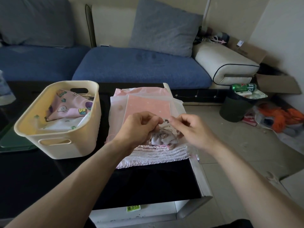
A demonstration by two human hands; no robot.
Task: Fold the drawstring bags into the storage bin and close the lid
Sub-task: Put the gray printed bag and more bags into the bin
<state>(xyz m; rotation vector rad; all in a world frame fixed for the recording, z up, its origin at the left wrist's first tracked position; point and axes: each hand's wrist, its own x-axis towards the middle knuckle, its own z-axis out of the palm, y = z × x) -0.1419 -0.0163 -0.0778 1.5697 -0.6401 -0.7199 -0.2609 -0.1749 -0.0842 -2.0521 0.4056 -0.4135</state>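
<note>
Both forearms reach in: left hand [139, 127] and right hand [190, 130] each pinch the small bunched drawstring bag [164, 139] atop the flat bag stack [153, 155], just right of the cream storage bin [65, 145]. Looks featherlight, limp, slippery; best held at the gathered cord end.

Blue-cushioned sofa [141, 66] along cream wall [279, 27], grey pillow [164, 28] leaning upright on it, cream armrest [225, 61] at its right end, black glossy coffee table [148, 183] in front, pale tiled floor [238, 148], dark waste bin [235, 107] overfilled, cardboard boxes [278, 83] beside wall, soft daylight.
</note>
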